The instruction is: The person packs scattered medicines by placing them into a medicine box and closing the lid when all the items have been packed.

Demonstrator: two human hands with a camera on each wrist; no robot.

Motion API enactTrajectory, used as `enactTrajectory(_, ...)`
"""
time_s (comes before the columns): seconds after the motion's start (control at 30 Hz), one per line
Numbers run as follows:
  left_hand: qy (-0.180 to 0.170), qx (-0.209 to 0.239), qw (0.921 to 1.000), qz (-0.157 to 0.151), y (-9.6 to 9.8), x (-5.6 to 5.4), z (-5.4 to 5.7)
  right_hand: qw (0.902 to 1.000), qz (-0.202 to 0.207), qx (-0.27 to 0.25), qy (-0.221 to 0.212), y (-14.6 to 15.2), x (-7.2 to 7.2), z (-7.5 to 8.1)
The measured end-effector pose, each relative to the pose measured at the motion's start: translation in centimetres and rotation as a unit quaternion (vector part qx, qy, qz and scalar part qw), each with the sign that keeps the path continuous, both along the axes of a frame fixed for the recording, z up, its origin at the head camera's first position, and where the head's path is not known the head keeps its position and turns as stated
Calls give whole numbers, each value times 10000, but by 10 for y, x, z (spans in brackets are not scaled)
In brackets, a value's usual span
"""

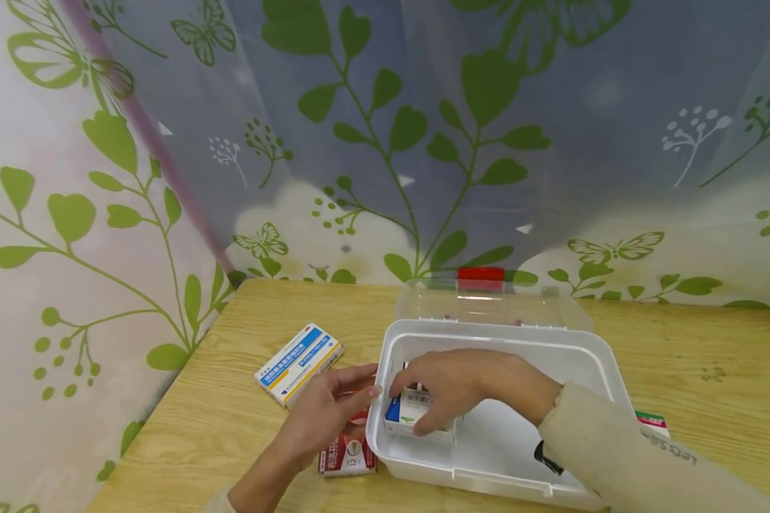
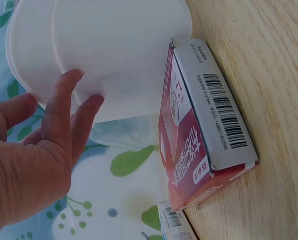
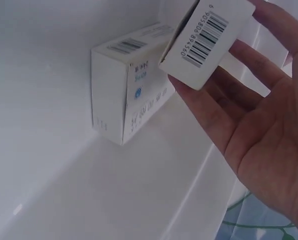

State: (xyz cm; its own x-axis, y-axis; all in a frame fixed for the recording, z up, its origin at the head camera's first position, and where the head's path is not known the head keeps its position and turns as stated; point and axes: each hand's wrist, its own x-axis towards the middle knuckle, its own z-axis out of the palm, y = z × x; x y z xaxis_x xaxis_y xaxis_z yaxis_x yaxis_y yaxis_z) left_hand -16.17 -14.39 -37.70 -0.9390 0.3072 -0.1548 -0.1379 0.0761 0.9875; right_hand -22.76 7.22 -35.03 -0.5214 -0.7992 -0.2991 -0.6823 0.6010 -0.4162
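Observation:
My right hand (image 1: 458,381) is inside a white plastic storage box (image 1: 500,331), near its left end. Its fingers and thumb hold a small white medicine box (image 3: 203,45) by the sides, barcode end showing in the right wrist view. Beside it, a second white medicine box (image 3: 109,95) stands on the storage box's floor. My left hand (image 1: 317,410) is at the storage box's left wall, fingertips against the outside and fingers loosely extended. Just below that hand, a red medicine box (image 2: 203,105) lies on the table next to the wall.
A blue-and-white medicine box (image 1: 298,363) lies on the wooden table (image 1: 186,427), left of the storage box. The clear lid (image 1: 520,303) with its red latch (image 1: 481,278) is folded back behind. A green-and-pink box (image 1: 653,422) shows partly at the right. A patterned curtain (image 1: 372,178) hangs behind.

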Motion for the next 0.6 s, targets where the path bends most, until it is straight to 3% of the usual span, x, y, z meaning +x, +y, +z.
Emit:
enactTrajectory(0.1, -28, 3, 10000, 28, 0, 0, 0, 9998, 77, -74, -195, 0, 0, -3)
enactTrajectory(0.37, -78, 46, 9999, 79, -1, 0, -1, 9988, 293, -304, -231, -1, -1, -7)
enactTrajectory(0.6, -90, 55, 9999, 95, 0, 0, -2, 9957, 342, -410, -753, 0, -1, -14)
